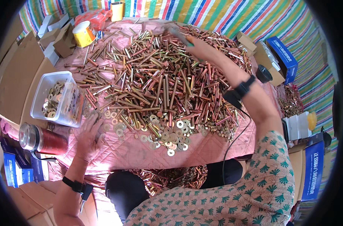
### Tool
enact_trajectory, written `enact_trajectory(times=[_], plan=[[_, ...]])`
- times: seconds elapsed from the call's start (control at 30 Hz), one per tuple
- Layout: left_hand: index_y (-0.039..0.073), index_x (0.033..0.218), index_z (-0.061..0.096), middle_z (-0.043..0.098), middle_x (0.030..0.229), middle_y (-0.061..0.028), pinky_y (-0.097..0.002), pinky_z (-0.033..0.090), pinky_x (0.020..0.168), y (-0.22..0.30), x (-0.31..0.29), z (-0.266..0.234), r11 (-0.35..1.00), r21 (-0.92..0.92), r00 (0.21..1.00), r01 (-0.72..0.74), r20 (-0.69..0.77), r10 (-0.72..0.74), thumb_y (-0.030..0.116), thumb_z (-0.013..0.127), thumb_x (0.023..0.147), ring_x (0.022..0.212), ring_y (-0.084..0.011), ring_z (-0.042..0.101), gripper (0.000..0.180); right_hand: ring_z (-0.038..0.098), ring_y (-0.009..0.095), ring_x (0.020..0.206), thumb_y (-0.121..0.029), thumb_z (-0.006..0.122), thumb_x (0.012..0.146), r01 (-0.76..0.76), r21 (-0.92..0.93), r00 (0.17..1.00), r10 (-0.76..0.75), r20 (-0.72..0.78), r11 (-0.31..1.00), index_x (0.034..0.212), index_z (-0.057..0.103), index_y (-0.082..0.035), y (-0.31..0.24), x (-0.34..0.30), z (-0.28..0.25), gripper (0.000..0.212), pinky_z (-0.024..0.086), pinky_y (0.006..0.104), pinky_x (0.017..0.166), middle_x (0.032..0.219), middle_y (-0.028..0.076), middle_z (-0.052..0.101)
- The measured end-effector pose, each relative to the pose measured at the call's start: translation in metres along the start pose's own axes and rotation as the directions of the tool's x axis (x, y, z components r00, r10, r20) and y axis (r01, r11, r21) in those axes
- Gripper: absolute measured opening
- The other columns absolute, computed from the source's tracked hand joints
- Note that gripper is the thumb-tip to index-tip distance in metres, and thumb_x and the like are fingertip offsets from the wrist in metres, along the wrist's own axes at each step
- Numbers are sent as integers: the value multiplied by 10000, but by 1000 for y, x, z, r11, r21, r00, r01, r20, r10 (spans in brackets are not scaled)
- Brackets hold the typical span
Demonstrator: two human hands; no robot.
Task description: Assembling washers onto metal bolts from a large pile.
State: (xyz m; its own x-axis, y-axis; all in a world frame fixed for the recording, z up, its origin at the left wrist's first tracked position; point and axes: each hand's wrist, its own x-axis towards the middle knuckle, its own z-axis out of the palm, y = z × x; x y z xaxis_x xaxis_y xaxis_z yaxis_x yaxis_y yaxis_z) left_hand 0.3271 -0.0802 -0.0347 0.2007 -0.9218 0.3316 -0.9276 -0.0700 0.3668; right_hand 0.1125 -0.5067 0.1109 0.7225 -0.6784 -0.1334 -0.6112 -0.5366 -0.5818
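My right hand (200, 49) reaches over the far side of a large heap of long metal bolts (156, 81). It is closed around a hand tool (177, 35) with a grey, blurred end and a green and orange handle; its exact kind is unclear. At the near left, my left hand (90, 136) rests with fingers stretched out on the pink cloth (122, 154), holding nothing visible. Close by it are loose flat washers (175, 135), spread along the near edge of the heap. A clear plastic tub (62, 100) with washers inside stands just beyond that hand.
A red jar with a metal lid (47, 139) lies left of my left hand. Cardboard boxes (28, 75) line the left; blue and white boxes (282, 60) stand right. At the back are a yellow tub (83, 34) and red plastic bag (96, 19). A cable (231, 147) hangs from my right wrist.
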Motion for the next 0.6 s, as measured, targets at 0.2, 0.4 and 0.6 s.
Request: enact_trajectory(times=[0.2,0.4,0.6], plan=[[47,1265,517,445,1354,-199,-437,324,1053,-10,-10,3,999,-4,999,37,26,-37,261,585,831,1241,-386,422,489,457,80,472,-168,499,882,81,-12,996,-80,41,997,1430,318,-87,-44,-111,6,583,382,242,426,640,-2,480],[53,1270,508,434,1361,-199,-442,309,1064,-12,-8,6,1000,-16,1000,18,21,-17,233,606,810,1255,-380,412,504,468,104,468,-176,505,884,116,-98,973,-133,-191,988,1380,373,-63,-22,-12,7,525,392,247,417,637,11,489],[53,1249,521,445,1354,-191,-445,314,1066,-20,-7,17,998,-56,1000,-3,-2,3,228,628,787,1259,-371,412,505,462,154,489,-198,536,862,-154,41,983,157,-91,987,1171,497,-63,-27,84,39,339,408,326,450,654,36,512]])
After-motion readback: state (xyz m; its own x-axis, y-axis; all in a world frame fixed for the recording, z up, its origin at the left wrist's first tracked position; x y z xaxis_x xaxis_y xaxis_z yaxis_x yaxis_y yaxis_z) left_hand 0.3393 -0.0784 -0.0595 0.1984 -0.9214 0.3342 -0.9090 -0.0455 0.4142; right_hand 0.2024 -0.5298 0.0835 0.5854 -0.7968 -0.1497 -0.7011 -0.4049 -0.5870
